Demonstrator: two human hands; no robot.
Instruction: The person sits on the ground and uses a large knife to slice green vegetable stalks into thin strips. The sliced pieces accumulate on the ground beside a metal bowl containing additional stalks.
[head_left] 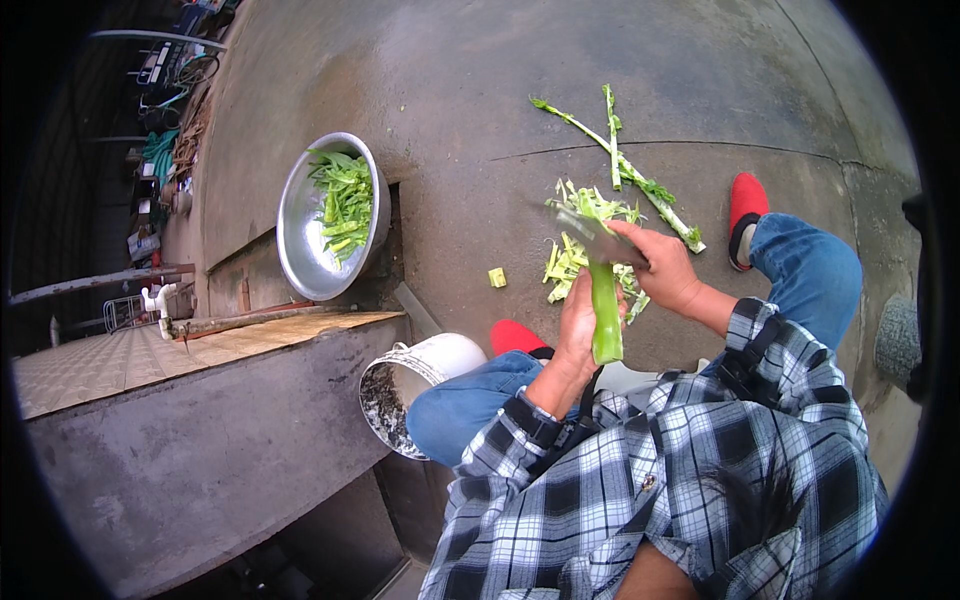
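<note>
My left hand (574, 322) is closed round a thick, peeled green stem (606, 325), which looks like celtuce and is held upright over the ground between my knees. In my right hand (664, 266) is a wide-bladed kitchen knife (592, 238). Its blade lies across the upper end of the stem and is partly blurred; the handle is hidden in my fingers. Pale green peelings (566, 262) are heaped on the ground just beyond and beneath my hands. Farther off lie two long unpeeled stalks (640, 180) with small leafy tufts, one crossing near the other.
A metal basin (283, 215) at the left holds green leaves (345, 195) and cut pieces. One pale chunk (497, 277) sits on the concrete. By my left knee a dirty white bucket (440, 352) lies tipped, beside a low concrete wall (230, 450). A pipe (250, 317) runs above it.
</note>
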